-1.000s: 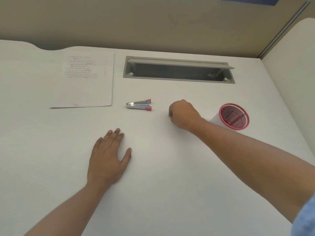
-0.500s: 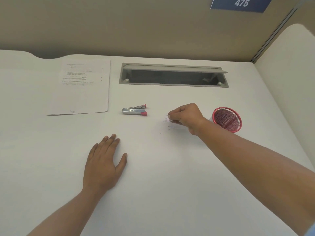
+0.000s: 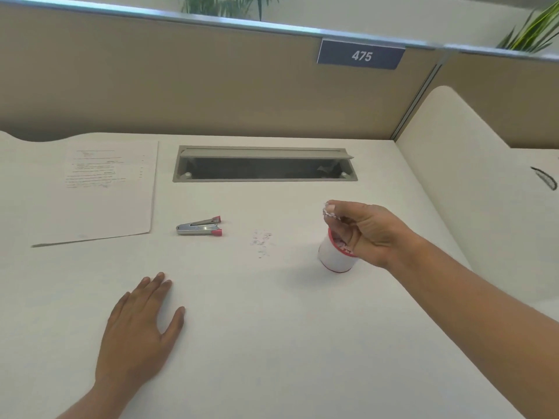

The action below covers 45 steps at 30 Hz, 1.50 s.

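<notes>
Pinches a small clump of pale bits [image 3: 330, 212] between thumb and forefinger of the right hand [image 3: 370, 232], right of centre in the frame; curls the other fingers in over the mouth of the red-rimmed cup [image 3: 332, 258], hiding most of the rim. Holds the clump above the cup, just up and left of the opening as seen here; calls, by the look of it, for only a short shift down and right before letting go, to avoid dropping bits outside the left wall. Stands the cup upright on the desk [image 3: 272, 343], long axis vertical, mouth pointing up; shows some pale bits inside; cannot tell how full. Leaves more loose bits [image 3: 262, 241] scattered at frame centre, left of the cup and apart from it, between cup and stapler [image 3: 199, 227]; no clear long axis there, only a loose patch, nearer to the right hand than to the left. Rests the left hand [image 3: 139, 325] flat at lower left, palm down, fingers straight and close together, thumb out, holding nothing, well apart from bits and cup.
</notes>
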Available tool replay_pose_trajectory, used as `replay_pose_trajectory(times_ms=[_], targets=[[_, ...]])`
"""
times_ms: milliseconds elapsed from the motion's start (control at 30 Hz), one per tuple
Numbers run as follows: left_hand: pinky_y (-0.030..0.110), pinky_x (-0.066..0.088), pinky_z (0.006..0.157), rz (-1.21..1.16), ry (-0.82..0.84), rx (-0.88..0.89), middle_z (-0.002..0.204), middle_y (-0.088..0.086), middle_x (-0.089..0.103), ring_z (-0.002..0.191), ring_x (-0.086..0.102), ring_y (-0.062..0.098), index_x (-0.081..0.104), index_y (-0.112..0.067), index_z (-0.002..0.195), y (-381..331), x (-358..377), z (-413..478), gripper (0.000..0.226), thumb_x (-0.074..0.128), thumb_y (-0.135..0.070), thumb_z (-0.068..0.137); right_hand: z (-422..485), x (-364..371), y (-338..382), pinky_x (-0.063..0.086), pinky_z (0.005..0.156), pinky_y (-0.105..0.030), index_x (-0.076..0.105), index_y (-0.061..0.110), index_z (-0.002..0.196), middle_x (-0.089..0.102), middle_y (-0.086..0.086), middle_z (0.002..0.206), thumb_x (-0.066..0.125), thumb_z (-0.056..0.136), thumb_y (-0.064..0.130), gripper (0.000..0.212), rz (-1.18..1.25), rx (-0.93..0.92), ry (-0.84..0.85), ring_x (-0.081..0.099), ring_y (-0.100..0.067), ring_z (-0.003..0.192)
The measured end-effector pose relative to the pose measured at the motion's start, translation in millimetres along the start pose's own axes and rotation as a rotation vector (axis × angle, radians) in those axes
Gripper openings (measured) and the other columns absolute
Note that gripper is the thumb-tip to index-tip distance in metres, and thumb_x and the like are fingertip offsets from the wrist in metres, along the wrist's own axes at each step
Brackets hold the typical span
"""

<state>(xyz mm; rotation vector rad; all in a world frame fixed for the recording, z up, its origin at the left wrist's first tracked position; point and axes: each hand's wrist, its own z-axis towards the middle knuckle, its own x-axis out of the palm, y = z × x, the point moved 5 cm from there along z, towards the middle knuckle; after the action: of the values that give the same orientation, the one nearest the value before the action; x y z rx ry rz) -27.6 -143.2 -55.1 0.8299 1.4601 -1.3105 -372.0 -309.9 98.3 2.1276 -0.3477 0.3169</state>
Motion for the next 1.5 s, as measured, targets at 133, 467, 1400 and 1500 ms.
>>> replay_pose_trajectory(times_ms=[133, 467, 1400, 1500], targets=[[0.04, 0.023, 0.121, 0.004, 0.009, 0.004, 0.156, -0.007, 0.043, 0.147, 0.035, 0.015, 0.05, -0.021, 0.144, 0, 1, 1, 0.072, 0.033, -0.062, 0.088, -1, -32, 26, 0.059, 0.065, -0.019, 0.069, -0.008, 0.086, 0.071, -0.011, 0.081, 0.068, 0.079, -0.01, 0.007, -0.223, -0.108, -0.054, 0.07, -0.013, 0.068], [0.034, 0.017, 0.121, 0.008, 0.01, -0.001, 0.155, -0.007, 0.045, 0.147, 0.035, 0.016, 0.052, -0.02, 0.142, -2, -1, 2, 0.071, 0.034, -0.062, 0.087, 15, -31, 33, 0.047, 0.058, -0.02, 0.078, 0.018, 0.088, 0.07, 0.002, 0.088, 0.064, 0.082, 0.008, 0.018, -1.584, -0.383, -0.055, 0.063, -0.017, 0.084], [0.039, 0.021, 0.122, -0.008, 0.001, -0.01, 0.156, -0.008, 0.043, 0.148, 0.034, 0.015, 0.05, -0.024, 0.143, -1, -1, 1, 0.07, 0.034, -0.063, 0.087, 15, -22, 23, 0.055, 0.066, -0.031, 0.071, 0.018, 0.083, 0.067, 0.001, 0.085, 0.064, 0.077, 0.007, 0.015, -1.834, -0.447, 0.032, 0.063, -0.021, 0.082], [0.04, 0.021, 0.122, -0.007, 0.002, -0.011, 0.156, -0.008, 0.043, 0.148, 0.034, 0.015, 0.049, -0.024, 0.143, -1, -1, 1, 0.07, 0.033, -0.062, 0.087, 15, -23, 22, 0.057, 0.071, -0.034, 0.075, 0.018, 0.091, 0.069, -0.001, 0.093, 0.065, 0.079, 0.011, 0.018, -1.845, -0.437, 0.033, 0.063, -0.022, 0.087]])
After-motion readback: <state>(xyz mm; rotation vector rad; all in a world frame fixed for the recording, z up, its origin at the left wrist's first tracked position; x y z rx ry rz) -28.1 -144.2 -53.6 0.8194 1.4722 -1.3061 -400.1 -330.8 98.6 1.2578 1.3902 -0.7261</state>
